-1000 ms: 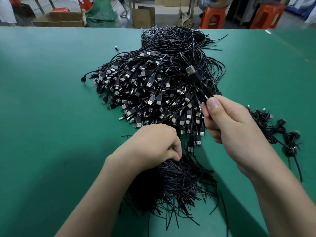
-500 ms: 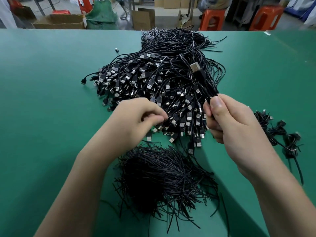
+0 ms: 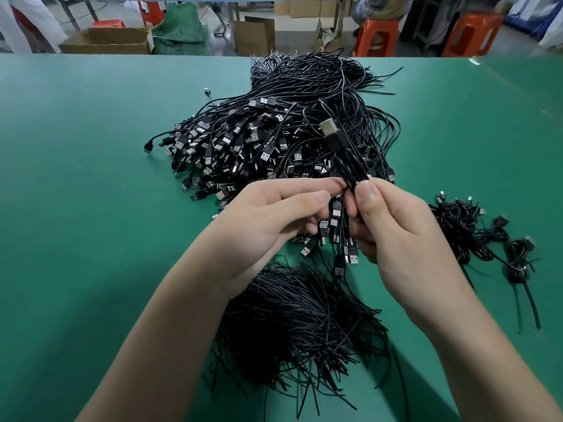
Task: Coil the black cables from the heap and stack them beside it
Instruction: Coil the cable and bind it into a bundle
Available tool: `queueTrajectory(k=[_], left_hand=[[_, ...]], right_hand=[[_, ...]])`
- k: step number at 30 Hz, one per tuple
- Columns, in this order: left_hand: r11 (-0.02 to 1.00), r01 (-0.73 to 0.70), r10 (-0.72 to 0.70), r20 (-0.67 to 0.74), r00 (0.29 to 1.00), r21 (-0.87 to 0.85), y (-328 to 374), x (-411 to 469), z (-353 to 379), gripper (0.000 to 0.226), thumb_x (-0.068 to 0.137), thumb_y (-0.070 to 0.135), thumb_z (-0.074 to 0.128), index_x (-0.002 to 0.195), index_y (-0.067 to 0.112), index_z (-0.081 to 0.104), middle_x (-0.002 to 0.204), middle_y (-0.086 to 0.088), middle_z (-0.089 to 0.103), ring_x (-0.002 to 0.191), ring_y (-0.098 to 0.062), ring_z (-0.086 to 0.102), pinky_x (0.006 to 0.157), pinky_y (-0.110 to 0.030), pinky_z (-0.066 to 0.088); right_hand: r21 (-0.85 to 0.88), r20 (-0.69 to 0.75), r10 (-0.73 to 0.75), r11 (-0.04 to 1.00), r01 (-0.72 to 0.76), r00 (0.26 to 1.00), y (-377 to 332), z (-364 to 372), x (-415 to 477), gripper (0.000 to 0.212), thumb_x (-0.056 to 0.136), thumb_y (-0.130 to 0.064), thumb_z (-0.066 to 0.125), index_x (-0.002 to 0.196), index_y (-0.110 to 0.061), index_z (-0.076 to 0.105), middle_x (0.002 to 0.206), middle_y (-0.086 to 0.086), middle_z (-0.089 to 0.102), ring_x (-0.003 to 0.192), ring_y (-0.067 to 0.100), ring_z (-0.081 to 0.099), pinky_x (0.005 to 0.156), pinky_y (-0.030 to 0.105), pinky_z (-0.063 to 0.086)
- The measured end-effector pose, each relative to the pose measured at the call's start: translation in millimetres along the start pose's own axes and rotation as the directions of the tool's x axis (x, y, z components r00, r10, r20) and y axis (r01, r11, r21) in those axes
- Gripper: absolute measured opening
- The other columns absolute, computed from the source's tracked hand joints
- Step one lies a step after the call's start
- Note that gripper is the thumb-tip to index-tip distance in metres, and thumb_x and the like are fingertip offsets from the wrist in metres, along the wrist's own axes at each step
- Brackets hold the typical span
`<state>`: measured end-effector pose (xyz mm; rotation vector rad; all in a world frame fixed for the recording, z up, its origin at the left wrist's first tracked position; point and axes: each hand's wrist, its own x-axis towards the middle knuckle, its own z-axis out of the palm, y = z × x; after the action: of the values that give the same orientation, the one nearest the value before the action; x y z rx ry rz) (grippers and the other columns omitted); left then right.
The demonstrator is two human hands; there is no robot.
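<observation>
**Left hand joins right at the folded cable**

The left hand (image 3: 274, 214) has left the near pile of ties (image 3: 298, 324) and risen to the right hand (image 3: 396, 226), which has stayed in place over the near edge of the heap (image 3: 259, 141). The right hand grips one folded cable (image 3: 335, 141) between thumb and curled fingers, its metal plug pointing far and up. The left forefinger tip touches the cable just below the plug body, with the thumb close beneath it in a pinching pose. Whether a tie sits between them cannot be told. The move suggests that folding is done and binding of this cable is about to begin; it has not yet joined the stack.

Counts:
- Hands: two, both at the cable.
- Cable in hand: one.
- Heap: one, centre and far on the green table (image 3: 76, 178). Its cables are far too many to count, with plugs mostly towards the near left.
- Ties: one loose pile, near, below the wrists.
- Coils (image 3: 475, 236): a small cluster to the right of the heap and apart from it. There seem to be three or four, but they tangle too much for a sure count.
- Orange stools (image 3: 377, 35): two, beyond the far edge.
</observation>
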<state>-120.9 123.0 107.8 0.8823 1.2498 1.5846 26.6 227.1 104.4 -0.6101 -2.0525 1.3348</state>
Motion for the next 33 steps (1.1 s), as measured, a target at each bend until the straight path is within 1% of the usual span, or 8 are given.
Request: queueTrajectory(k=[4, 9, 12, 14, 18, 25, 31, 33], left_hand=[[0.997, 0.008, -0.007, 0.006, 1.0, -0.071, -3.2, 2.3, -1.9, 0.028, 0.092, 0.014, 0.062, 0.115, 0.011, 0.078, 0.081, 0.002, 0.067, 0.079, -0.006, 0.06, 0.072, -0.019, 0.051], [0.978, 0.071, -0.059, 0.068, 0.996, -0.197, -4.2, 6.0, 0.0, 0.028, 0.096, 0.029, 0.062, 0.112, 0.017, 0.082, 0.083, 0.006, 0.067, 0.077, -0.006, 0.061, 0.064, -0.021, 0.049], [0.993, 0.059, -0.053, 0.053, 0.997, -0.104, -5.6, 4.2, 0.2, 0.026, 0.094, 0.028, 0.066, 0.115, 0.023, 0.081, 0.088, 0.009, 0.067, 0.079, -0.003, 0.058, 0.059, -0.019, 0.042], [0.998, 0.027, -0.027, -0.005, 1.0, -0.064, -7.8, 3.0, 5.0, 0.022, 0.092, 0.027, 0.066, 0.106, 0.022, 0.083, 0.09, 0.008, 0.07, 0.081, -0.002, 0.055, 0.059, -0.017, 0.039], [0.999, -0.017, 0.017, 0.003, 1.0, -0.04, -9.2, 2.2, 16.1, 0.017, 0.091, 0.033, 0.066, 0.081, 0.025, 0.078, 0.084, 0.008, 0.07, 0.078, -0.001, 0.057, 0.059, -0.019, 0.033], [0.992, -0.103, 0.108, -0.068, 0.992, 0.077, -12.6, 4.1, 19.8, 0.021, 0.095, 0.03, 0.066, 0.078, 0.025, 0.077, 0.079, 0.008, 0.069, 0.077, -0.01, 0.051, 0.062, -0.027, 0.033], [0.997, -0.082, 0.082, -0.028, 0.996, -0.009, -16.1, 4.5, 26.2, 0.031, 0.096, 0.037, 0.067, 0.069, 0.022, 0.072, 0.073, 0.003, 0.063, 0.082, -0.027, 0.042, 0.076, -0.037, 0.033], [0.997, -0.052, 0.05, -0.026, 0.998, -0.058, -16.4, 3.9, 30.0, 0.031, 0.091, 0.043, 0.07, 0.067, 0.024, 0.073, 0.068, 0.0, 0.064, 0.08, -0.027, 0.049, 0.084, -0.037, 0.037]], right_hand=[[0.061, 0.013, 0.031, 0.998, -0.032, 0.999, -3.8, -0.1, -0.9, 0.037, 0.103, -0.043, 0.037, 0.075, -0.026, 0.052, 0.055, -0.015, 0.042, 0.049, 0.004, 0.032, 0.048, 0.022, 0.028], [0.361, 0.114, 0.127, 0.919, -0.16, 0.985, -9.5, -4.6, -3.5, 0.039, 0.111, -0.035, 0.038, 0.077, -0.022, 0.053, 0.059, -0.011, 0.032, 0.048, 0.007, 0.025, 0.045, 0.014, 0.025], [0.463, 0.2, 0.183, 0.848, -0.258, 0.963, -11.8, -7.5, -4.2, 0.038, 0.109, -0.039, 0.039, 0.077, -0.024, 0.054, 0.06, -0.009, 0.03, 0.049, 0.01, 0.024, 0.044, 0.016, 0.026], [0.487, 0.243, 0.202, 0.82, -0.299, 0.949, -12.9, -6.6, -4.5, 0.037, 0.108, -0.041, 0.04, 0.078, -0.024, 0.054, 0.06, -0.008, 0.029, 0.048, 0.01, 0.025, 0.044, 0.016, 0.027], [0.465, 0.288, 0.174, 0.834, -0.296, 0.942, -14.3, -4.6, -6.2, 0.038, 0.107, -0.041, 0.04, 0.077, -0.023, 0.055, 0.061, -0.007, 0.03, 0.049, 0.011, 0.024, 0.045, 0.016, 0.027], [0.342, 0.279, 0.143, 0.909, -0.238, 0.949, -12.9, -8.9, -4.8, 0.041, 0.109, -0.037, 0.038, 0.074, -0.026, 0.057, 0.058, -0.009, 0.035, 0.05, 0.011, 0.026, 0.044, 0.016, 0.025], [0.285, 0.343, 0.173, 0.917, -0.278, 0.923, -14.1, -12.5, -5.4, 0.044, 0.106, -0.042, 0.037, 0.073, -0.023, 0.058, 0.055, -0.008, 0.035, 0.047, 0.01, 0.029, 0.044, 0.015, 0.025], [0.287, 0.394, 0.209, 0.897, -0.336, 0.895, -15.3, -12.5, -6.4, 0.047, 0.104, -0.049, 0.036, 0.069, -0.024, 0.055, 0.055, -0.009, 0.034, 0.046, 0.01, 0.03, 0.044, 0.013, 0.027]])
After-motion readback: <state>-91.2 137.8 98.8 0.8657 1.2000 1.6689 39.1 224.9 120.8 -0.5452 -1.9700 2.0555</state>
